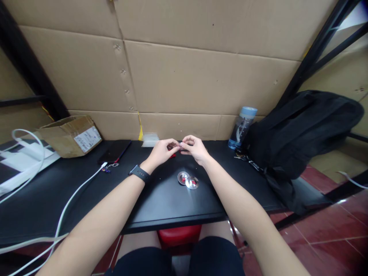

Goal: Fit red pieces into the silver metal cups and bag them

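My left hand (165, 149) and my right hand (195, 148) meet fingertip to fingertip above the back part of the black table (149, 205). Each is closed in a pinch around something thin and small between them, too small to name. Below the fingers of the left hand shows a bit of red material (173, 155), partly hidden. Nearer to me lie two shiny round metal discs with red at their centres: the left disc (181, 174) and the right disc (192, 185), which overlaps it.
Behind the hands lies a clear plastic packet (150, 140) against the cardboard wall (184, 76). To the left are a cardboard box (69, 136), a dark flat device (113, 152) and a white cable (76, 191). A water bottle (241, 128) and black backpack (299, 130) stand right.
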`<state>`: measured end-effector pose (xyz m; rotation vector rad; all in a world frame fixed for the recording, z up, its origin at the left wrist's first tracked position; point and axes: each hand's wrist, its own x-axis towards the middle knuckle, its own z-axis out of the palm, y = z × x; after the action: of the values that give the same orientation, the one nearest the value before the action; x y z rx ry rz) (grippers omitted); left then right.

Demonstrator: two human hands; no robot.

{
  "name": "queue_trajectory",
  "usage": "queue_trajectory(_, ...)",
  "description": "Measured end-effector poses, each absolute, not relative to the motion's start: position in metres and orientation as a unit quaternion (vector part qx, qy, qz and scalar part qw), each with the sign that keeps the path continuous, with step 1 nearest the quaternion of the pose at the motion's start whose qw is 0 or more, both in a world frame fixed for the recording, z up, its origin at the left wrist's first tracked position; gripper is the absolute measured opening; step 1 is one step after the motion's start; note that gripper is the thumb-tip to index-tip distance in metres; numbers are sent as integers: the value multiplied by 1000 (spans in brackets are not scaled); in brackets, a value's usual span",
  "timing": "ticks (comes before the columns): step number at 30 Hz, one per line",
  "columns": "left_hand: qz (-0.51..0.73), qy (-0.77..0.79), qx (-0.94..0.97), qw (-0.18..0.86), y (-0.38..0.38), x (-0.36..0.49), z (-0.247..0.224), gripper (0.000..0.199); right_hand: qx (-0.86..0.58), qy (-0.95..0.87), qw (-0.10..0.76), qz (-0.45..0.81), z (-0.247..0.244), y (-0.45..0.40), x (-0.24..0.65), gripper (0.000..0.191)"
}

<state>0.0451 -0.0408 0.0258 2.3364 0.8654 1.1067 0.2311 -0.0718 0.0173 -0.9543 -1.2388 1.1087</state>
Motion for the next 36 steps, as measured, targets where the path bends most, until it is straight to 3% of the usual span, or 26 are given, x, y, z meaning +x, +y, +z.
queue_trajectory(10,396,302,837,226,-31,39,27,19,-402,-573,567,434,11,-67,231,48)
queue_trajectory(13,376,342,848,149,-17,29,22,17,-461,-591,570,337,10,-59,245,48)
queue_trajectory(16,355,361,856,105,0,17,9,19,-556,-654,490,151,9,-53,273,31)
queue_trajectory(19,341,357,862,114,10,12,-2,20,-626,-652,422,69,6,-50,300,24)
queue_trajectory(31,325,346,874,105,9,15,-6,20,-772,-589,228,65,11,-61,318,36)
queue_trajectory(34,343,338,872,84,5,17,-2,21,-729,-653,201,52,22,-67,307,37)
queue_trajectory(36,356,330,871,73,1,19,2,22,-628,-746,183,126,28,-70,295,33)
